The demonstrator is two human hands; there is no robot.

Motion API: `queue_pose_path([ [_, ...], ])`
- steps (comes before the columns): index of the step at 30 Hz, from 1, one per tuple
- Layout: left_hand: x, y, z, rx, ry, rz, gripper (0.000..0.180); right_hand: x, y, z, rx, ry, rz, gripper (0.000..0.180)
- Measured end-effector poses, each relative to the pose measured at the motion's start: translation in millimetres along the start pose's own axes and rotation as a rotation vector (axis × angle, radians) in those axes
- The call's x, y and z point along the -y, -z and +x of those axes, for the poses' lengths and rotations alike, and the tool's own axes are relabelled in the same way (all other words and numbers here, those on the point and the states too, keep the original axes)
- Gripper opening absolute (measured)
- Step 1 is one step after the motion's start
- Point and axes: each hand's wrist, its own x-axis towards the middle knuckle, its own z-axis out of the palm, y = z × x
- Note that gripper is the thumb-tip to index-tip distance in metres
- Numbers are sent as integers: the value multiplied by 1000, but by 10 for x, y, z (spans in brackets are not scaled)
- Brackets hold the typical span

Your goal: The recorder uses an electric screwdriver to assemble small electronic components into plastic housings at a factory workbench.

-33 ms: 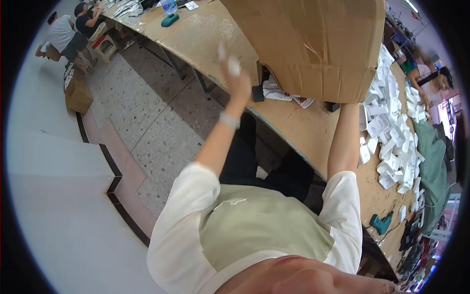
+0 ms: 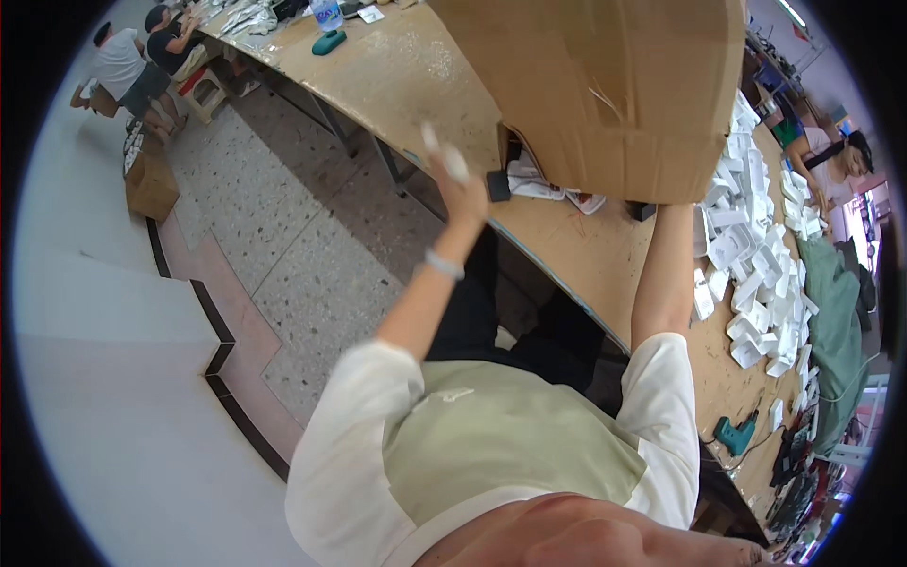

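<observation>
A large brown cardboard box (image 2: 605,104) stands at the table's near edge, in front of me. My left hand (image 2: 460,189) is raised just left of the box and apart from it, slightly smeared by motion. One finger stretches upward, and white coverings or bits show on the fingers. No held object can be made out there. My right forearm (image 2: 664,269) reaches up to the box's lower right corner, which hides the hand and its fingers. Under the box's lower edge, white and red items (image 2: 539,182) and a small black block (image 2: 498,186) peek out.
A heap of white plastic cases (image 2: 751,255) covers the table on the right, beside a green cloth (image 2: 831,331) and a teal power drill (image 2: 735,433). A water bottle (image 2: 327,14) and a teal object (image 2: 329,42) lie farther off. Other people sit or stand at far left and right.
My left hand has shifted slightly to the right and down, closer to the box. The box and my right arm stay nearly where they were.
</observation>
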Motion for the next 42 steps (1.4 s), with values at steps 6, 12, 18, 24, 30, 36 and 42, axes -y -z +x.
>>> queue_pose_path([
  [6,-836,-66,-217,704,644,215,96,-561,-112,386,138,-416,89,50],
  [12,-431,-509,-363,329,177,3,102,-661,296,889,360,-1002,295,52],
  [18,-174,122,269,89,70,11,136,-611,389,1259,374,-1020,330,54],
  [24,127,501,1069,164,-174,442,122,-1059,-295,2296,242,-491,135,56],
  [30,-115,1013,1089,129,-17,-404,124,-1329,-887,2398,236,-72,60,58],
  [36,-307,1970,654,72,70,-461,99,-1840,-1294,2384,76,244,11,44],
  [42,-488,3278,-494,17,218,-482,70,-3016,-1560,2026,7,512,-571,35],
])
